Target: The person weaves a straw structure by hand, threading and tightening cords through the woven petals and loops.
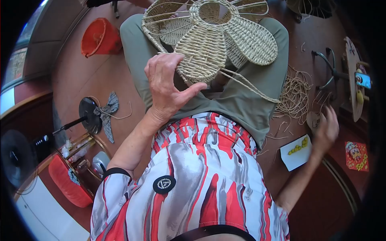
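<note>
My left hand (167,80) grips the rim of a flower-shaped woven straw basket (203,50) lying across my lap. Its thumb presses the near end of one petal, while the fingers curl over the left edge. The basket's round middle opening faces up, and bare spokes show between some petals. From the near petal a doubled cord (251,86) runs right, toward a loose pile of straw cord (296,94) on the floor. Far out to the right, my right hand (327,126) is blurred, its fingers stretched out and apart, beside a round greyish object (313,120).
A red bucket (100,38) stands on the floor at left, near a fan (18,156) and a rack with a red cushion (68,180). At right are a white card with yellow-green dots (296,152), a red picture card (356,156) and a stool with a phone (362,80).
</note>
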`<state>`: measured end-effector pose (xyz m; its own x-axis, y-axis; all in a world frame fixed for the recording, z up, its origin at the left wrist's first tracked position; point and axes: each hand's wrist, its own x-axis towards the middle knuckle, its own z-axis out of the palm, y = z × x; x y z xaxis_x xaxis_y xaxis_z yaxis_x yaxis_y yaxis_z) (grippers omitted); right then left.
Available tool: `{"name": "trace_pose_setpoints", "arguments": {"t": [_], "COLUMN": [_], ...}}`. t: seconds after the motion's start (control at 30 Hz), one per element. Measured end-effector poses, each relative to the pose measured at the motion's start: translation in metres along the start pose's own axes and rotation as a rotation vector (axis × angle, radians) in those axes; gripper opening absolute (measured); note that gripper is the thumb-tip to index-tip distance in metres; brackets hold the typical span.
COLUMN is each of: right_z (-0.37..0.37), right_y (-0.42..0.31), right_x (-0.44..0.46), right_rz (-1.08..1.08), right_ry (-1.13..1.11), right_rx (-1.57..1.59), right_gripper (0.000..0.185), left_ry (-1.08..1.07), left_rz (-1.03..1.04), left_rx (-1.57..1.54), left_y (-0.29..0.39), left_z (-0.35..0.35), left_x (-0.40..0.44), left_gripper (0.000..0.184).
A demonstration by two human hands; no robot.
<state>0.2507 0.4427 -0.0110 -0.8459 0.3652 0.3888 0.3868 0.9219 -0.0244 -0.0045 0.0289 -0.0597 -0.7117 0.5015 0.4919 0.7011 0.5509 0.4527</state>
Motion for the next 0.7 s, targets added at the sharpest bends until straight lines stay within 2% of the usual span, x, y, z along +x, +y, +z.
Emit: {"name": "trace_pose_setpoints", "arguments": {"t": [0.03, 0.07, 0.13, 0.2, 0.3, 0.37, 0.43, 0.5, 0.53, 0.57, 0.67, 0.7], "right_z": [0.013, 0.026, 0.041, 0.060, 0.072, 0.064, 0.053, 0.055, 0.061, 0.055, 0.048, 0.045], "right_y": [-0.060, -0.121, -0.203, -0.236, -0.220, -0.194, -0.147, -0.093, -0.055, -0.054, -0.073, -0.101], "right_x": [0.021, 0.034, 0.043, 0.045, 0.031, 0.027, 0.014, -0.002, -0.020, -0.016, 0.012, 0.024], "right_rz": [-0.258, -0.329, -0.404, -0.362, -0.344, -0.359, -0.324, -0.287, -0.255, -0.220, -0.150, -0.167], "right_ry": [0.004, 0.030, -0.042, -0.118, -0.201, -0.141, -0.181, -0.121, -0.189, -0.252, 0.004, -0.004], "right_rx": [0.186, 0.368, 0.448, 0.528, 0.596, 0.538, 0.393, 0.334, 0.205, 0.076, -0.030, 0.174], "right_gripper": [0.026, 0.030, 0.043, 0.030, 0.021, 0.030, 0.027, 0.020, 0.014, 0.016, 0.040, 0.050], "left_ry": [0.005, 0.016, 0.041, 0.050, 0.026, -0.005, 0.000, -0.008, -0.005, -0.002, 0.038, 0.030], "left_rz": [0.007, 0.013, 0.008, -0.024, -0.023, -0.009, -0.055, -0.098, -0.101, -0.101, -0.087, -0.066], "left_rx": [0.004, 0.012, 0.030, 0.034, 0.001, -0.005, 0.017, 0.021, 0.007, -0.006, -0.033, -0.034], "left_y": [0.004, 0.006, 0.008, 0.009, 0.008, 0.011, 0.014, 0.012, 0.010, 0.008, -0.004, -0.006], "left_z": [0.004, 0.008, 0.013, 0.015, 0.019, 0.017, 0.012, 0.008, 0.007, 0.006, 0.013, 0.013], "left_x": [0.000, 0.000, 0.003, 0.002, -0.003, -0.007, -0.005, -0.008, -0.009, -0.011, -0.013, -0.013], "left_gripper": [0.080, 0.080, 0.079, 0.078, 0.081, 0.084, 0.082, 0.082, 0.082, 0.082, 0.087, 0.087]}}
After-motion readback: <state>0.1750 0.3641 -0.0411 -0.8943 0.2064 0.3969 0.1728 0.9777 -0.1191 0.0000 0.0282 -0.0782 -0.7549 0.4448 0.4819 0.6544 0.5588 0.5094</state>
